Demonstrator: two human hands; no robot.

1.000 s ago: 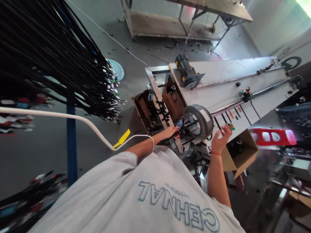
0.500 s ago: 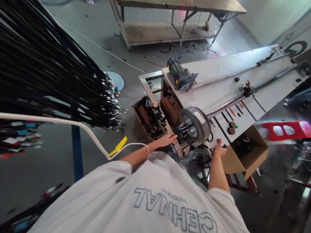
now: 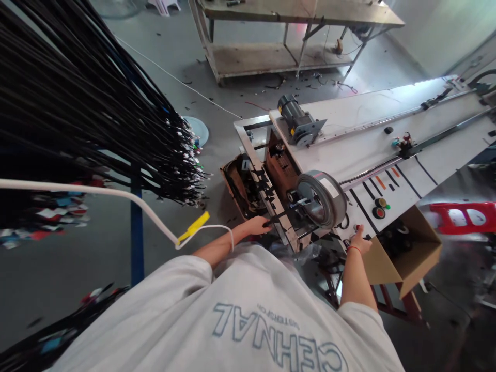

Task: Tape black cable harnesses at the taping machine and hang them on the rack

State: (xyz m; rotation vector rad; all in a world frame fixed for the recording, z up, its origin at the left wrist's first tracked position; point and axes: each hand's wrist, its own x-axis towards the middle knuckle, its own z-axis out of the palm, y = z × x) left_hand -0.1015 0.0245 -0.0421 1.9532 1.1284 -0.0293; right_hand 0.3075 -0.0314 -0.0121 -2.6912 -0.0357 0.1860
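Observation:
My left hand (image 3: 256,226) is closed on the end of a black tape strip (image 3: 284,213), just off the end of the machine frame. The strip stretches toward a big grey tape roll (image 3: 327,199), which stands upright at the near end of the long white table (image 3: 337,155). At the table's near edge, right of the roll, my right hand (image 3: 360,242) is closed with its thumb up. Whatever it may grip is too small to make out. Close to it lie two round buttons, one red (image 3: 378,212) and one yellowish (image 3: 380,202).
An open cardboard box (image 3: 420,256) with dark parts stands right of my right hand. A motor (image 3: 292,113) sits on the table's far side. Bundled black cables (image 3: 155,129) hang at left, and a white cord (image 3: 116,192) crosses nearby. Behind is a workbench (image 3: 251,59).
My left hand has drawn back from the frame's end to the left, and a black tape strip now spans from it toward the roll. My right hand stays at the table edge.

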